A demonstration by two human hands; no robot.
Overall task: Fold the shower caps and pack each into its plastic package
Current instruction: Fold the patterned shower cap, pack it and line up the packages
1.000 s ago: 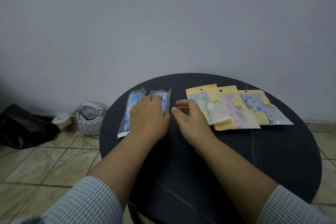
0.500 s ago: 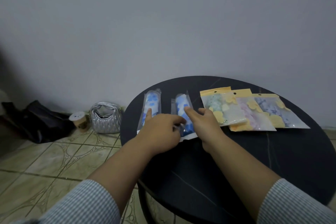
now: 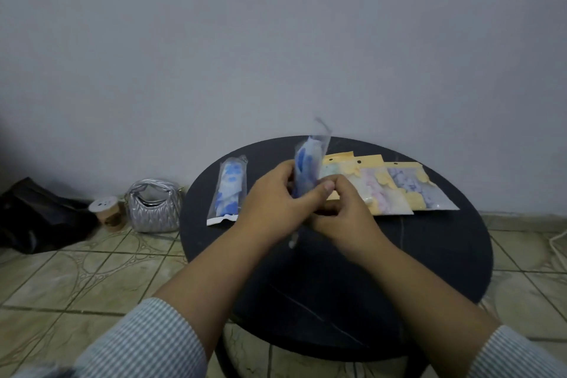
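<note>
Packet, clear plastic, long and narrow, holding a folded shower cap printed white with blue blotches. Held upright above the round dark table, lifted off its top, slightly blurred. Left hand grips the lower left side, fingers curled round it. Right hand pinches the lower right edge between thumb and curled fingers. Whether the packet's mouth is open or sealed cannot be told.

Second packet, same kind and print, lies flat on the left of the table, white flap at its near end, well apart from either hand.

Three flat pouches with yellow header cards: green-toned, pink-toned, purple-toned. They overlap in a row on the far right of the table, partly behind the lifted packet.

Handling, judged: packet very light; film thin, soft and slick, likely to crumple or slide under a loose grip. Cap inside soft and springy, apt to bulge back out of a fold. Best taken low on both side edges, as here, or at the stiffer flap end; a pinch on the film alone may let the contents slip down.

Floor items, left of table: silver quilted handbag, lidded paper cup, dark bag.
</note>
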